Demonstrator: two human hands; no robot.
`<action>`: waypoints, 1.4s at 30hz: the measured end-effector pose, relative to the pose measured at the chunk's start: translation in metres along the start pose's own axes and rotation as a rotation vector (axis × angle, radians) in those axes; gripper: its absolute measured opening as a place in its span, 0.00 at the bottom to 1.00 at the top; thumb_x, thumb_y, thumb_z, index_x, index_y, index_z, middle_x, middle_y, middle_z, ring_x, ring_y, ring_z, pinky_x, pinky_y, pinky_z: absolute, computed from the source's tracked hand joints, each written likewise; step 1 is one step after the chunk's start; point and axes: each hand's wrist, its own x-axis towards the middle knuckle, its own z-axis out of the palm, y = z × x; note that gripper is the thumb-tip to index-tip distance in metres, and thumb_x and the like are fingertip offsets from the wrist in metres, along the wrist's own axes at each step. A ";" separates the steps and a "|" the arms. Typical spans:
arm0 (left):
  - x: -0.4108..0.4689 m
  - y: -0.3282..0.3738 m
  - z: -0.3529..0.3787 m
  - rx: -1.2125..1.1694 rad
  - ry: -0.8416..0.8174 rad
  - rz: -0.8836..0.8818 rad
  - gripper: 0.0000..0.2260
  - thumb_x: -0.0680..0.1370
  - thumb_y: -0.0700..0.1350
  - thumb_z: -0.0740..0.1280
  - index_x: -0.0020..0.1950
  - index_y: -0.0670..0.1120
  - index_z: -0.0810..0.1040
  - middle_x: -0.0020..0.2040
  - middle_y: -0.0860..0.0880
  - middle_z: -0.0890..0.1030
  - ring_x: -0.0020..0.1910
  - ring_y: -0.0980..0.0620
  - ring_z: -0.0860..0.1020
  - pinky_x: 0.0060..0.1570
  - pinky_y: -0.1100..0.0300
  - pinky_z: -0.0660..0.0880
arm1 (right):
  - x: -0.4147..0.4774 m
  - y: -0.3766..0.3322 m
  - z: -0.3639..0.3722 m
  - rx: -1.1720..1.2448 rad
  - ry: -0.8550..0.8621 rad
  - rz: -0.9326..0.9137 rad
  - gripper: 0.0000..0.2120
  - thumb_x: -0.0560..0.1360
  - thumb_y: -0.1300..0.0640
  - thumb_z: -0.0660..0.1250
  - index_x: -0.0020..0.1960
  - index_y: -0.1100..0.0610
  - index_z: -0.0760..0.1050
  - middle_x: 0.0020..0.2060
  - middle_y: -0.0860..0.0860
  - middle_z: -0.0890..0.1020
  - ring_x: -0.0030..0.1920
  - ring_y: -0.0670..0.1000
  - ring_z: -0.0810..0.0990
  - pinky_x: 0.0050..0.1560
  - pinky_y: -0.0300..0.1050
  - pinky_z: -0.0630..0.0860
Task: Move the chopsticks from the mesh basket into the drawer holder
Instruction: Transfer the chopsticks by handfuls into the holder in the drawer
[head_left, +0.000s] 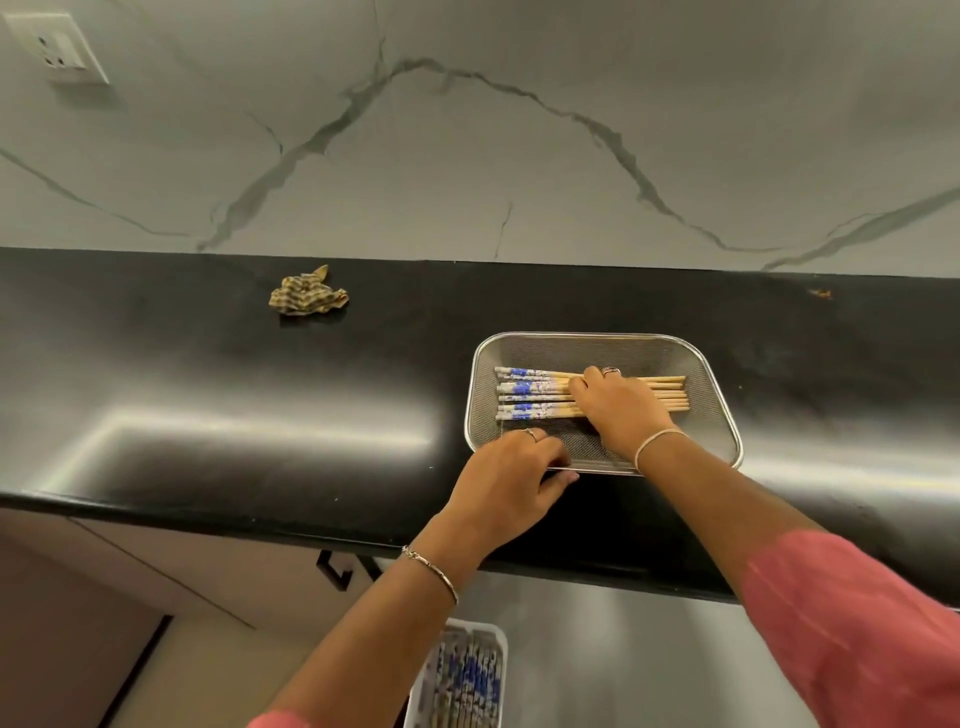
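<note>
A steel mesh basket (717, 395) stands on the black counter, right of centre. Several wooden chopsticks (524, 392) with blue-and-white patterned ends lie side by side in it, patterned ends to the left. My right hand (618, 402) rests on top of their middle, fingers curled over them. My left hand (511, 478) grips the basket's near left rim. Below the counter, a white drawer holder (498, 639) holds several patterned chopsticks (467, 680); my left forearm partly hides it.
A crumpled yellow checked cloth (306, 297) lies on the black counter (208, 389) at the back left. A marble-patterned wall rises behind, with a socket (54, 47) at top left. A black cabinet handle (337, 569) shows under the counter edge.
</note>
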 end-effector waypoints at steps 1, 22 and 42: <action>0.000 0.000 0.000 -0.002 -0.003 -0.002 0.10 0.78 0.53 0.65 0.53 0.48 0.79 0.50 0.51 0.82 0.48 0.53 0.78 0.46 0.59 0.77 | 0.001 0.000 -0.001 -0.020 -0.001 -0.013 0.20 0.74 0.63 0.67 0.63 0.58 0.66 0.57 0.55 0.75 0.54 0.56 0.78 0.46 0.48 0.76; -0.012 0.020 -0.027 0.077 0.299 -0.216 0.14 0.78 0.54 0.64 0.60 0.48 0.78 0.54 0.49 0.82 0.52 0.50 0.79 0.46 0.57 0.77 | -0.048 0.013 -0.094 0.419 0.188 0.125 0.04 0.77 0.63 0.62 0.50 0.56 0.71 0.42 0.54 0.80 0.39 0.54 0.78 0.40 0.49 0.77; -0.138 0.033 -0.057 -1.392 -0.273 -0.615 0.13 0.80 0.45 0.65 0.58 0.38 0.79 0.48 0.44 0.85 0.18 0.60 0.67 0.17 0.68 0.67 | -0.184 -0.155 -0.080 2.268 -0.656 0.201 0.11 0.76 0.58 0.63 0.53 0.64 0.78 0.42 0.58 0.83 0.43 0.53 0.84 0.51 0.47 0.81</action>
